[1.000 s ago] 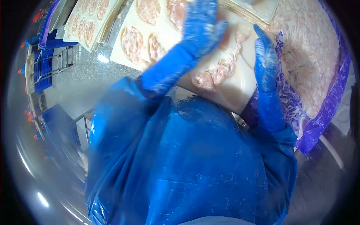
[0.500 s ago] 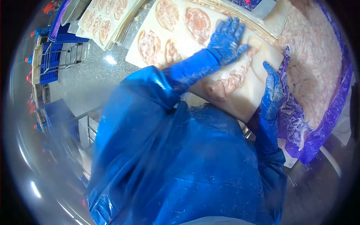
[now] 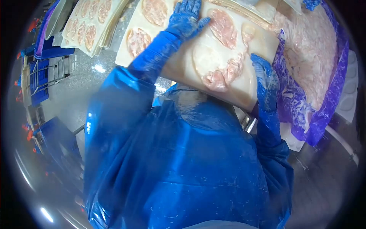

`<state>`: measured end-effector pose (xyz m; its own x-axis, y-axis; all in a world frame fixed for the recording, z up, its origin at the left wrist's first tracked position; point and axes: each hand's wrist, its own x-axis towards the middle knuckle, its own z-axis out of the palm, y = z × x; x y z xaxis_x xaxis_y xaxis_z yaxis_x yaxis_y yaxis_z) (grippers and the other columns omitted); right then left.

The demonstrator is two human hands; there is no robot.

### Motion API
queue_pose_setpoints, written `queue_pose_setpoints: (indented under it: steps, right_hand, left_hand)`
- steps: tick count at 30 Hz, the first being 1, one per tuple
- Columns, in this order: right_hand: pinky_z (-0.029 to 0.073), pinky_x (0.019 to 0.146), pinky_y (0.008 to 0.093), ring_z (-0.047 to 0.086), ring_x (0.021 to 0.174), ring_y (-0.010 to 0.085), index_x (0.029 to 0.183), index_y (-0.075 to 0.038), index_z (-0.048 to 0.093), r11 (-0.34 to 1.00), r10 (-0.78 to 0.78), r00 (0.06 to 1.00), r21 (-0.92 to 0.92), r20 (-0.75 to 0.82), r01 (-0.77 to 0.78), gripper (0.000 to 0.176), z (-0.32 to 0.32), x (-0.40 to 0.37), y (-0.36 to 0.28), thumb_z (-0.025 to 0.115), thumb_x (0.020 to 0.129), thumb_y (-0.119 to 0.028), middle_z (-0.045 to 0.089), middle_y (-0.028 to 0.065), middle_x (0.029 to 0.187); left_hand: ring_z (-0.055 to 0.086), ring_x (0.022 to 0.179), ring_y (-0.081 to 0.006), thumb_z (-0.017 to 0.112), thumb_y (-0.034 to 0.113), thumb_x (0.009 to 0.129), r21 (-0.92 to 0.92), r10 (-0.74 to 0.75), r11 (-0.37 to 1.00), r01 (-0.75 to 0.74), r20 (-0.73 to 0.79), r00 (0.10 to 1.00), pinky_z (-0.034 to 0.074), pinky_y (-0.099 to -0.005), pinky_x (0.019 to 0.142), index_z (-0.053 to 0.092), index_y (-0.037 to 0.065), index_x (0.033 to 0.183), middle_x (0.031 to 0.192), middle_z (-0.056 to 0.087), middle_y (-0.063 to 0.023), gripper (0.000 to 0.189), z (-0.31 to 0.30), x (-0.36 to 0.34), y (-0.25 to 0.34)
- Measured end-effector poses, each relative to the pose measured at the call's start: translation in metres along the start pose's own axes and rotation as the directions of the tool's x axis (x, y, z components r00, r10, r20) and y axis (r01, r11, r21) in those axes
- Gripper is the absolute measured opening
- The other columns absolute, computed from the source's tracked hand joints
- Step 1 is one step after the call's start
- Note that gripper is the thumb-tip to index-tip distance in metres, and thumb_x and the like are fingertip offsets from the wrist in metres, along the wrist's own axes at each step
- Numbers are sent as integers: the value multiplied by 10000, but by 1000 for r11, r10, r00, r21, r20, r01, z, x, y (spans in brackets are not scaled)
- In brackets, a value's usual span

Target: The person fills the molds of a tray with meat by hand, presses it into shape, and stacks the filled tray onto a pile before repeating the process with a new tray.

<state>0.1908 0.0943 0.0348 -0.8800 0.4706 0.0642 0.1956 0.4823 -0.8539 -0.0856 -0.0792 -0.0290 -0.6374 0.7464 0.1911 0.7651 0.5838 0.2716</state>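
A white mould tray (image 3: 179, 65) with oval hollows lies in front of me. Pale minced meat (image 3: 223, 28) fills one of its far hollows, and more fills those at the left. A loose lump of meat (image 3: 217, 81) trails across the nearer right part, partly over a bare hollow. My left hand (image 3: 187, 21), in a blue glove, rests flat with fingers outstretched on the tray's far side, covering part of it. Along the right edge is my right hand (image 3: 265, 78), also gloved, fingers extended and holding nothing visible.
A large mass of pale meat (image 3: 310, 57) sits on purple plastic sheeting (image 3: 331, 110) at the right. Stacked filled trays (image 3: 85, 26) stand at upper left, beside a metal cart (image 3: 49, 74). Another blue glove (image 3: 312, 4) shows at the top right edge.
My left hand has slid left across the tray, uncovering a meat-filled hollow. My right hand stays by the right edge. The whole view has shifted slightly.
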Motion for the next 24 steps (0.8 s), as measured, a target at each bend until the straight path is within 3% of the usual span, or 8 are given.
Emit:
queue_pose_setpoints:
  steps: [2, 4, 6, 10, 12, 17, 21, 24]
  right_hand:
    - [497, 959, 379, 666, 1054, 251, 1222, -56, 668, 999, 5, 1000, -35, 24, -4, 263, -1, -3, -4, 561, 995, -134, 691, 137, 1194]
    - [509, 936, 383, 678, 1005, 250, 1163, -73, 680, 999, 30, 994, 8, 105, -31, 226, 7, -8, -18, 629, 962, -162, 700, 117, 1108]
    - [523, 881, 380, 680, 932, 274, 1120, -80, 683, 992, -59, 994, -108, 89, 69, 233, 27, -16, -11, 666, 936, -222, 688, 115, 1020]
    - [510, 753, 418, 647, 812, 346, 1071, -95, 681, 872, -310, 929, -329, 203, 363, 242, 35, -17, -2, 661, 911, -274, 671, 131, 967]
    - [503, 744, 436, 651, 823, 331, 1029, -116, 682, 855, -56, 963, -485, 263, 183, 188, 8, -20, -4, 652, 914, -262, 674, 121, 940]
    - [510, 765, 437, 646, 855, 318, 1083, -116, 648, 825, -158, 980, -529, 124, 200, 215, 4, -29, 8, 636, 920, -257, 665, 120, 939]
    - [518, 767, 407, 655, 867, 320, 1103, -102, 646, 921, -210, 972, -312, 107, 233, 224, 33, -39, 5, 693, 903, -191, 666, 127, 963]
    - [521, 772, 409, 658, 863, 344, 1105, -82, 642, 852, -94, 963, -479, 254, 209, 244, 26, -55, 0, 701, 911, -218, 680, 141, 988]
  left_hand:
    - [434, 1373, -407, 513, 538, 968, 214, 151, 971, -105, -213, 965, 299, -512, 1167, 402, -34, 1476, 1449, 479, -269, 773, -4, -10, 0]
    - [446, 1385, -367, 646, 470, 911, -656, 126, 754, 38, 200, 972, 346, -551, 1139, 458, 30, 1456, 1459, 485, -204, 724, -68, -44, 43]
    - [573, 1192, -339, 708, 379, 888, -810, 233, 584, -51, 107, 967, 464, -460, 1012, 616, 69, 1300, 1275, 610, -162, 523, -58, -87, 75]
    - [608, 956, -343, 760, 349, 787, -270, 401, 892, -362, 102, 910, 478, -462, 848, 650, 71, 1087, 1041, 629, -154, 424, -36, -117, 89]
    - [605, 977, -353, 745, 304, 794, -129, 327, 940, -316, 81, 941, 478, -461, 858, 655, 73, 1039, 1037, 636, -151, 349, -39, -115, 77]
    - [624, 1017, -353, 659, 16, 803, -240, 234, 934, -263, -146, 961, 536, -430, 866, 685, 99, 1148, 1158, 669, -133, 356, -56, -113, 68]
    - [608, 978, -366, 662, 31, 786, -588, 166, 804, -85, 86, 982, 528, -454, 833, 685, 93, 1118, 1116, 655, -128, 338, -33, -117, 91]
    - [601, 929, -354, 683, 96, 777, -204, 425, 888, -411, 25, 905, 502, -469, 788, 679, 97, 1078, 1018, 644, -114, 302, -32, -115, 95]
